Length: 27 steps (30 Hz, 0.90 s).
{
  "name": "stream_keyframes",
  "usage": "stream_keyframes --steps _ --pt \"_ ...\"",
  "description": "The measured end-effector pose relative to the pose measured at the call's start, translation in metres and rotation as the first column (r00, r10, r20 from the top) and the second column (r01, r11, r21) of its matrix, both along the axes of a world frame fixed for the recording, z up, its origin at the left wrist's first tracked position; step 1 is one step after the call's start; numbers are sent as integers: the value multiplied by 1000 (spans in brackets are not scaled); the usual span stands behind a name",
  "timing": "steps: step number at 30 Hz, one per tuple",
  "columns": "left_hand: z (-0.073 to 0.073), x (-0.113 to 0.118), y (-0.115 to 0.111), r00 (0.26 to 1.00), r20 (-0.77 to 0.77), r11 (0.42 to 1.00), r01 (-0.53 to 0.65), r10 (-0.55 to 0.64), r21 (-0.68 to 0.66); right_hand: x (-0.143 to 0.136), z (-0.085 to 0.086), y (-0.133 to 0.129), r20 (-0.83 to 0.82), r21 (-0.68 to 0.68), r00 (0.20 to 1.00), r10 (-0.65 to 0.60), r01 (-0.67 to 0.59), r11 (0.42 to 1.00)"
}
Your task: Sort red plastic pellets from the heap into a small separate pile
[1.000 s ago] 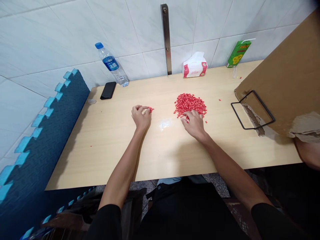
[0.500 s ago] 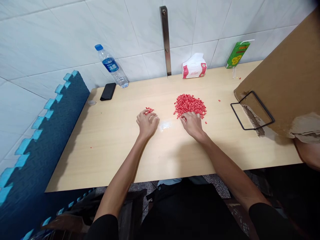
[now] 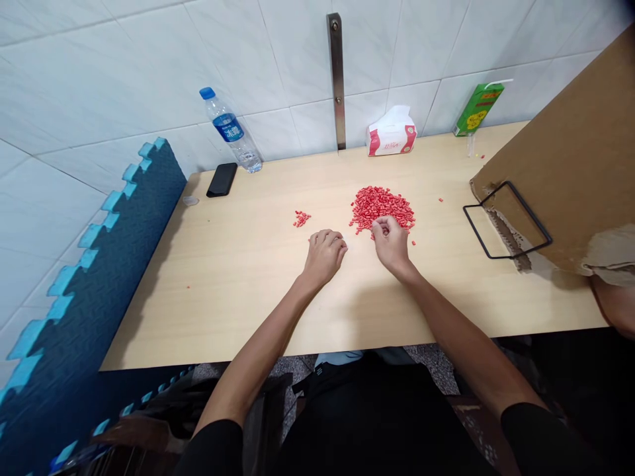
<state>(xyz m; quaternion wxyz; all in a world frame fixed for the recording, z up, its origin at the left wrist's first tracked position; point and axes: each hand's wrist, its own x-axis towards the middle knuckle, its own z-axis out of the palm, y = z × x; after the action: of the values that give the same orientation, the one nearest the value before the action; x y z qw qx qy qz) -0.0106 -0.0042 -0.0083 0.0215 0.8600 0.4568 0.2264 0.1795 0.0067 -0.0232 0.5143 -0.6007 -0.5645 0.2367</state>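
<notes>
My left hand point(image 3: 325, 256) is on the table with its fingers curled over a small clear plastic bag point(image 3: 346, 244). Only a whitish bit of the bag shows at the fingertips. At the near edge of a large pile of small red pellets point(image 3: 380, 203), my right hand point(image 3: 391, 243) has thumb and forefinger pinched together. A bit of red shows between its fingers; how many pellets it holds I cannot tell. A much smaller group of red pellets point(image 3: 300, 219) lies beyond my left hand.
At the back stand a water bottle point(image 3: 232, 132), a tissue pack point(image 3: 391, 135) and a green drink carton point(image 3: 479, 111). A black phone point(image 3: 221, 180) lies by the bottle. To the right are a cardboard box point(image 3: 560, 165) and a black wire frame point(image 3: 526, 211). Part of another person's arm point(image 3: 615, 304) shows beyond.
My left hand has moved right and nearer, from the small pellet group onto the plastic bag. My right hand stays at the pile's near edge, now with a clear pinch. The view has shifted slightly.
</notes>
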Motion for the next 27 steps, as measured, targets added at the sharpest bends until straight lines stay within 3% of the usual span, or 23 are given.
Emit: stream_keyframes --steps 4,7,11,16,22,27 --pt "1 3 -2 999 45 999 -14 12 47 1 0 5 -461 -20 884 76 -96 995" --pt "3 6 -5 986 165 996 -12 -2 83 0 6 3 -589 -16 790 168 -219 976" --pt "4 14 -8 938 346 999 -33 22 27 -5 14 -6 -624 -16 722 298 -393 919" --pt "5 19 -10 881 471 999 -24 40 -40 -14 15 -16 -625 -51 647 437 -593 803" --pt "2 17 -10 831 555 997 6 35 -71 -18 13 -19 -607 -64 623 494 -658 750" --pt "0 16 -12 831 555 998 -1 40 -70 -18 13 -19 -571 -106 631 525 -691 716"
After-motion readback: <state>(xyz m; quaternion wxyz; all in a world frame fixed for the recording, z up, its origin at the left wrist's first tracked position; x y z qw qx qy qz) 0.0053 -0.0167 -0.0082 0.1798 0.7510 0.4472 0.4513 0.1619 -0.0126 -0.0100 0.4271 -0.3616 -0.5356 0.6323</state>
